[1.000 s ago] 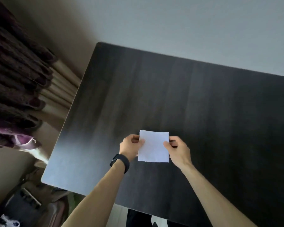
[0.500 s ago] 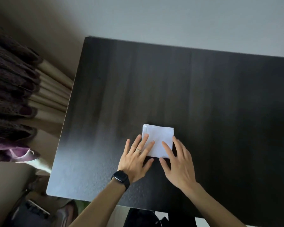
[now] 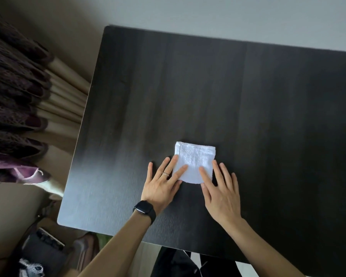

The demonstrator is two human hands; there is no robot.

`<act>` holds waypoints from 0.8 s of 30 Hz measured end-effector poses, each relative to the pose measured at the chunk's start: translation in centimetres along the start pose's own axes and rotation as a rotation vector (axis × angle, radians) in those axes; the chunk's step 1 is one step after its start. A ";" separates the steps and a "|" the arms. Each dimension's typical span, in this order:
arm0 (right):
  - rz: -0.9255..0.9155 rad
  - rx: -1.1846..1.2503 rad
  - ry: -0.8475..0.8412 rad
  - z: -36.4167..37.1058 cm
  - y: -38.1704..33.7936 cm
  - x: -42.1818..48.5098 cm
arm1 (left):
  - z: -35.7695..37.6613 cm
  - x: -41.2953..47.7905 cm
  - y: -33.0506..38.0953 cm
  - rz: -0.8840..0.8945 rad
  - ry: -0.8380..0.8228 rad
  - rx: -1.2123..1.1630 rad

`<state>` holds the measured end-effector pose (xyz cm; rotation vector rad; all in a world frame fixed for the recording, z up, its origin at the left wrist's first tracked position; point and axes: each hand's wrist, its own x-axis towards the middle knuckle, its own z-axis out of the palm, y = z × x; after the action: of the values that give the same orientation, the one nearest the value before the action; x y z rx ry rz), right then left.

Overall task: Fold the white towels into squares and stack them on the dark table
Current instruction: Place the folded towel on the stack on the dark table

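Note:
One white towel [image 3: 195, 158], folded into a small square, lies flat on the dark table [image 3: 248, 96] near its front middle. My left hand [image 3: 163, 182], with a ring and a black watch on the wrist, rests flat with fingers spread; two fingertips lie on the towel's left lower edge. My right hand [image 3: 221, 188] is flat too, its index and middle fingertips on the towel's right lower part. Neither hand grips the towel. No other towel is in view.
Dark and beige curtains [image 3: 18, 92] hang left of the table. Below the table's left front corner are a dark bag [image 3: 42, 254] and other clutter on the floor. A pale wall runs behind the table's far edge.
A second ago both hands held the folded towel pinched above the table. They laid it down, and now the flat hands rest on it, slid slightly toward its near edge.

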<state>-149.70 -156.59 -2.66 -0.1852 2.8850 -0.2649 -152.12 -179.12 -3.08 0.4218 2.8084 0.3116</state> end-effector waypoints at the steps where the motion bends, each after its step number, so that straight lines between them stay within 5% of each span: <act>1: -0.006 0.002 0.003 -0.1 -0.2 0.5 | -0.2 0.1 -0.2 -0.015 0.005 -0.003; 13: -0.032 0.037 0.025 -0.3 -6.4 6.7 | -3.7 1.6 -6.9 -0.121 0.013 -0.013; 24: -0.079 0.135 -0.030 -3.9 -4.1 4.6 | -7.7 1.8 -4.8 -0.095 -0.085 -0.033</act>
<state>-154.62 -160.63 0.85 -0.2764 2.8214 -0.4649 -157.34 -184.39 2.50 0.2869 2.7256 0.3115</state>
